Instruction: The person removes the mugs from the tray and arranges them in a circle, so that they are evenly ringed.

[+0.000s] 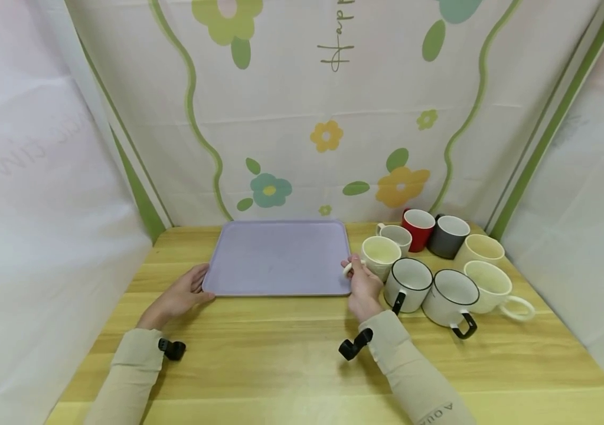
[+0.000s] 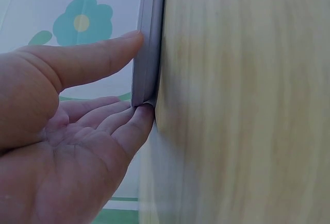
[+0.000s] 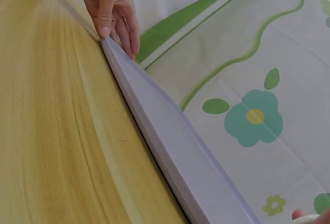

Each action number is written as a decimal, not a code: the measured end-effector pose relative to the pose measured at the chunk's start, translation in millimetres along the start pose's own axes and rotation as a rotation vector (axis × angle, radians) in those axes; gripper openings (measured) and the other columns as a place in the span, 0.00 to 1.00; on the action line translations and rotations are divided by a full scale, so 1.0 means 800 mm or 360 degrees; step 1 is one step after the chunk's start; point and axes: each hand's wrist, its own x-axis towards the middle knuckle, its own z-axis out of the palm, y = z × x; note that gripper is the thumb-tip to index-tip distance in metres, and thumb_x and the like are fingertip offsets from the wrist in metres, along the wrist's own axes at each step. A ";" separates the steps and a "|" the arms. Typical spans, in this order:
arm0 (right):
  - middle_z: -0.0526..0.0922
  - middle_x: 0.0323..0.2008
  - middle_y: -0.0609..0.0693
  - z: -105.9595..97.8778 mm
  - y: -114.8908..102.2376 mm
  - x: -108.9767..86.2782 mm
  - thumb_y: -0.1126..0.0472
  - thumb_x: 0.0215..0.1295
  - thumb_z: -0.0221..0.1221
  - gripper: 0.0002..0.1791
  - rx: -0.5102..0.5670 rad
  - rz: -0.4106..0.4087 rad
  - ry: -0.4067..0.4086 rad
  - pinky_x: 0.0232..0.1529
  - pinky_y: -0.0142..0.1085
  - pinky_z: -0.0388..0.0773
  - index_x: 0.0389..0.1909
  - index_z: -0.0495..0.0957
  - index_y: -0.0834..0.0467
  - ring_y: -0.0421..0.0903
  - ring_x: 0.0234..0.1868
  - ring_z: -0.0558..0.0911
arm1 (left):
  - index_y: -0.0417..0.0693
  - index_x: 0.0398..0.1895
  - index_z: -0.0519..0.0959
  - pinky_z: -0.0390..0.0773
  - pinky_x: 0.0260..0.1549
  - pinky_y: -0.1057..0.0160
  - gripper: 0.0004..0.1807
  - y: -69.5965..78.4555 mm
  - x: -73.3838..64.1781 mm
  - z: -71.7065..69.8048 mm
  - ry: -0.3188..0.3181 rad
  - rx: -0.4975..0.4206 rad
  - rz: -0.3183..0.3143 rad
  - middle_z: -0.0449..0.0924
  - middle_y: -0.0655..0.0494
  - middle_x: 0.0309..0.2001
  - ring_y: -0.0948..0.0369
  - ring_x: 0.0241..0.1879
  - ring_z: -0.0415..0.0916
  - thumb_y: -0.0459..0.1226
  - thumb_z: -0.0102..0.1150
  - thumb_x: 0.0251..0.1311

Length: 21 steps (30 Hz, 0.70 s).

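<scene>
A lilac tray [image 1: 280,260] lies flat on the wooden table near the back wall. At its near left corner my left hand [image 1: 179,297] holds the edge. In the left wrist view, the thumb [image 2: 111,54] lies along the near rim [image 2: 147,54] and the fingertips meet the corner. My right hand [image 1: 363,289] grips the handle of a cream mug [image 1: 381,252] just beside the tray's right edge. Only a fingertip and a bit of that pale handle [image 3: 307,220] show in the right wrist view's lower corner.
Right of the tray, several mugs stand close together: a small pale one [image 1: 396,237], a red one [image 1: 417,230], a dark grey one [image 1: 447,237], two white ones with black rims [image 1: 407,289], and two cream ones [image 1: 487,286]. Flower-printed cloth [image 1: 291,118] walls the back and sides.
</scene>
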 end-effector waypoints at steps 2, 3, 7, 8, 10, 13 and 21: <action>0.89 0.23 0.42 -0.002 -0.003 -0.002 0.58 0.77 0.62 0.16 -0.0005 0.0008 0.0013 0.35 0.25 0.78 0.54 0.86 0.67 0.34 0.29 0.85 | 0.31 0.85 0.39 0.51 0.81 0.34 0.49 0.000 0.001 0.000 0.0000 -0.0005 0.0007 0.35 0.27 0.84 0.31 0.83 0.38 0.31 0.61 0.74; 0.89 0.23 0.42 -0.003 -0.004 -0.003 0.59 0.77 0.62 0.16 -0.0007 0.0012 0.0017 0.35 0.25 0.78 0.54 0.86 0.67 0.35 0.29 0.84 | 0.31 0.85 0.39 0.51 0.81 0.34 0.49 0.000 0.001 0.001 -0.0002 -0.0006 0.0011 0.35 0.27 0.84 0.31 0.83 0.38 0.31 0.61 0.74; 0.89 0.24 0.41 -0.009 -0.006 -0.005 0.58 0.78 0.62 0.11 -0.0016 0.0022 0.0008 0.36 0.26 0.77 0.44 0.89 0.60 0.35 0.30 0.84 | 0.31 0.85 0.39 0.50 0.82 0.33 0.48 0.000 0.002 0.001 -0.0013 -0.0020 0.0012 0.35 0.28 0.85 0.31 0.83 0.37 0.31 0.60 0.74; 0.89 0.24 0.41 -0.009 -0.007 -0.006 0.57 0.78 0.62 0.11 -0.0014 0.0024 0.0000 0.37 0.26 0.77 0.41 0.89 0.58 0.35 0.30 0.83 | 0.31 0.85 0.39 0.49 0.82 0.33 0.48 0.001 0.003 0.001 -0.0012 -0.0024 0.0013 0.35 0.28 0.85 0.31 0.83 0.37 0.30 0.60 0.74; 0.89 0.24 0.41 -0.011 -0.008 -0.006 0.56 0.78 0.61 0.11 -0.0018 0.0019 -0.0008 0.37 0.27 0.77 0.37 0.88 0.55 0.35 0.31 0.84 | 0.31 0.85 0.39 0.49 0.82 0.33 0.48 0.002 0.003 0.002 -0.0017 -0.0028 0.0011 0.34 0.28 0.85 0.31 0.84 0.37 0.30 0.60 0.75; 0.89 0.25 0.41 -0.012 -0.008 -0.004 0.56 0.78 0.61 0.11 -0.0016 -0.0002 -0.0009 0.37 0.26 0.78 0.38 0.88 0.57 0.35 0.31 0.84 | 0.31 0.85 0.39 0.48 0.82 0.34 0.48 0.003 0.003 0.002 -0.0015 -0.0029 0.0013 0.34 0.29 0.85 0.32 0.84 0.37 0.30 0.59 0.75; 0.89 0.28 0.41 -0.014 -0.004 -0.005 0.56 0.79 0.60 0.19 -0.0065 -0.0043 0.0007 0.37 0.25 0.79 0.54 0.84 0.69 0.36 0.35 0.85 | 0.30 0.84 0.38 0.48 0.81 0.33 0.48 0.003 0.000 0.002 -0.0010 -0.0021 -0.0010 0.33 0.27 0.84 0.31 0.83 0.36 0.30 0.59 0.74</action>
